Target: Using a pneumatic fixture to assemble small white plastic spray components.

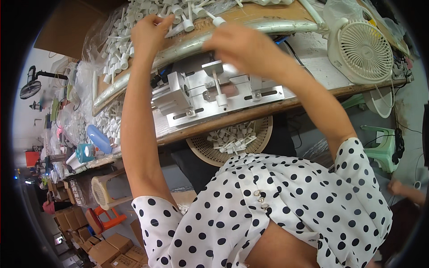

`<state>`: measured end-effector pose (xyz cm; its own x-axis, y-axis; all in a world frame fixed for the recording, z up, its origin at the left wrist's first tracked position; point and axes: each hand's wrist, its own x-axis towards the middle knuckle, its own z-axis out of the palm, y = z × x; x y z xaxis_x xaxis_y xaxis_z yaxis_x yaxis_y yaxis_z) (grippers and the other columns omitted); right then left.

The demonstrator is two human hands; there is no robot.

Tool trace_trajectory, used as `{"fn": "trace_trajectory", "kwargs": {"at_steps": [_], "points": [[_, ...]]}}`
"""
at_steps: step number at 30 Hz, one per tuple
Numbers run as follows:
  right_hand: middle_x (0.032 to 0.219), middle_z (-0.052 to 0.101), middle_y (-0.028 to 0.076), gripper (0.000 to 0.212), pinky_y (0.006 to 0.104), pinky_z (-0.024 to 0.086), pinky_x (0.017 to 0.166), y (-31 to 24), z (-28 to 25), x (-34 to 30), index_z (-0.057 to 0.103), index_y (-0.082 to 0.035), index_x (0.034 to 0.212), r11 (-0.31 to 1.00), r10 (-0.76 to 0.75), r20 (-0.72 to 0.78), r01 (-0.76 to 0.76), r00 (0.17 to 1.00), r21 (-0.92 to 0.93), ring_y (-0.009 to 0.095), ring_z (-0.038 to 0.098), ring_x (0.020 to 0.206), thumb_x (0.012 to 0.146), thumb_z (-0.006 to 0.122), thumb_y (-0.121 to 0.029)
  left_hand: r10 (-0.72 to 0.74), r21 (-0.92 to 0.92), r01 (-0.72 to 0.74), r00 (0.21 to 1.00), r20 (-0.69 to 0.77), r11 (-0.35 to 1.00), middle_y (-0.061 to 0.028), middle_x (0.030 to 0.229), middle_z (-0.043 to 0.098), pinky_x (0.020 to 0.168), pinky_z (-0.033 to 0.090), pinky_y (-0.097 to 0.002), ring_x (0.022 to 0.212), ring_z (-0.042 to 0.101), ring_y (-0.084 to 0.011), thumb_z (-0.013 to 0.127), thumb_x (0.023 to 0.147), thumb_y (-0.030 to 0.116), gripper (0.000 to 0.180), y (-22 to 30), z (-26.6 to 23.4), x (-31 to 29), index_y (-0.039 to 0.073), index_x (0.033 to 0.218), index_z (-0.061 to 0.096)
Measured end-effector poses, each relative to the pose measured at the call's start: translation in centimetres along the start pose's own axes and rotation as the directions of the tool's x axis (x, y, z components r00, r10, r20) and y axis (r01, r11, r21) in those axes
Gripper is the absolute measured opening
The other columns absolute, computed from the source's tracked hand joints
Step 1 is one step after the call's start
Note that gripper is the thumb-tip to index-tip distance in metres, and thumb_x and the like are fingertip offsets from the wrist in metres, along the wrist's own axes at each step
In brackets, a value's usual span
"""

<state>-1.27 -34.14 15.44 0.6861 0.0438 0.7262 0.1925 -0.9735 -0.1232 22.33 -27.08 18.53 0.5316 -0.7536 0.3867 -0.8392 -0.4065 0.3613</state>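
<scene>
My left hand (149,33) reaches over a heap of white plastic pieces with thin stems and round heads (117,56). Its thumb and fingers come together; whatever lies between them is hidden. My right hand (246,49) is smeared by motion above the metal fixture (232,91), its fingertips close to a white stemmed piece (219,21). Whether it grips that piece cannot be made out. In the fixture, between two metal blocks, lies another white stemmed piece (221,99) with its round head toward me.
A padded, plastic-wrapped rim (192,42) borders the heap. Below the table edge, a beige basket (203,154) holds more white pieces. A white fan (364,49) stands at right, a green stool (380,147) below it. Another person's hand (395,186) shows at far right.
</scene>
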Motion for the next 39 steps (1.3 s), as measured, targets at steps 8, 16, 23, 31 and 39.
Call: {"fn": "trace_trajectory", "kwargs": {"at_steps": [8, 16, 23, 31, 39], "points": [[0.084, 0.058, 0.020, 0.020, 0.0422, 0.042, 0.074, 6.5, -0.7, 2.6, 0.061, -0.002, 0.089, 0.988, 0.150, 0.142, -0.151, 0.978, -0.004, 0.035, 0.055, 0.082, 0.076, 0.054, -0.016, -0.134, -0.589, 0.069, 0.989, -0.067, 0.805, -0.0032, 0.078, 0.058, 0.048, 0.040, -0.0184, 0.054, 0.049, -0.0059, 0.072, 0.070, 0.015, 0.020, 3.3, -2.1, -12.7, 0.004, 0.085, 0.064], [0.079, 0.062, 0.010, 0.019, 0.0333, 0.047, 0.064, 0.5, -2.2, -1.1, 0.062, -0.004, 0.089, 0.930, 0.311, 0.023, -0.310, 0.950, 0.196, 0.025, 0.059, 0.073, 0.072, 0.063, -0.014, 0.237, -0.444, -0.275, 0.961, -0.140, 0.853, -0.0150, 0.101, 0.055, 0.060, 0.050, -0.0321, 0.080, 0.060, -0.0287, 0.069, 0.069, 0.006, 0.022, 6.8, 4.2, -19.4, -0.001, 0.088, 0.058], [0.076, 0.062, 0.008, 0.021, 0.0315, 0.047, 0.062, -2.1, -2.9, -3.4, 0.063, -0.002, 0.086, 0.933, 0.298, -0.015, -0.289, 0.954, 0.213, 0.022, 0.058, 0.069, 0.071, 0.067, -0.016, 0.301, -0.277, -0.320, 0.947, -0.112, 0.906, -0.0147, 0.102, 0.056, 0.070, 0.049, -0.0352, 0.086, 0.059, -0.0304, 0.066, 0.073, 0.008, 0.022, 7.7, 4.7, -19.3, 0.000, 0.091, 0.058], [0.076, 0.060, 0.007, 0.017, 0.0324, 0.047, 0.064, -3.1, -3.1, -4.7, 0.062, -0.003, 0.082, 0.955, 0.149, -0.035, -0.135, 0.988, 0.265, 0.022, 0.058, 0.074, 0.066, 0.066, -0.010, 0.255, -0.390, -0.270, 0.963, -0.091, 0.881, -0.0057, 0.079, 0.059, 0.053, 0.042, -0.0269, 0.056, 0.050, -0.0127, 0.067, 0.074, 0.012, 0.018, 7.1, 2.2, -15.4, 0.005, 0.090, 0.060], [0.071, 0.056, 0.007, 0.015, 0.0347, 0.045, 0.068, -3.1, 1.7, -4.3, 0.054, -0.004, 0.070, 0.982, -0.071, 0.138, 0.045, 0.988, 0.184, 0.024, 0.055, 0.075, 0.065, 0.065, -0.012, -0.043, 0.391, 0.080, 0.994, -0.102, 0.917, -0.0129, 0.071, 0.063, 0.062, 0.046, -0.0387, 0.067, 0.061, -0.0296, 0.055, 0.079, 0.047, 0.044, 3.3, 1.1, -3.2, 0.004, 0.079, 0.064]]}}
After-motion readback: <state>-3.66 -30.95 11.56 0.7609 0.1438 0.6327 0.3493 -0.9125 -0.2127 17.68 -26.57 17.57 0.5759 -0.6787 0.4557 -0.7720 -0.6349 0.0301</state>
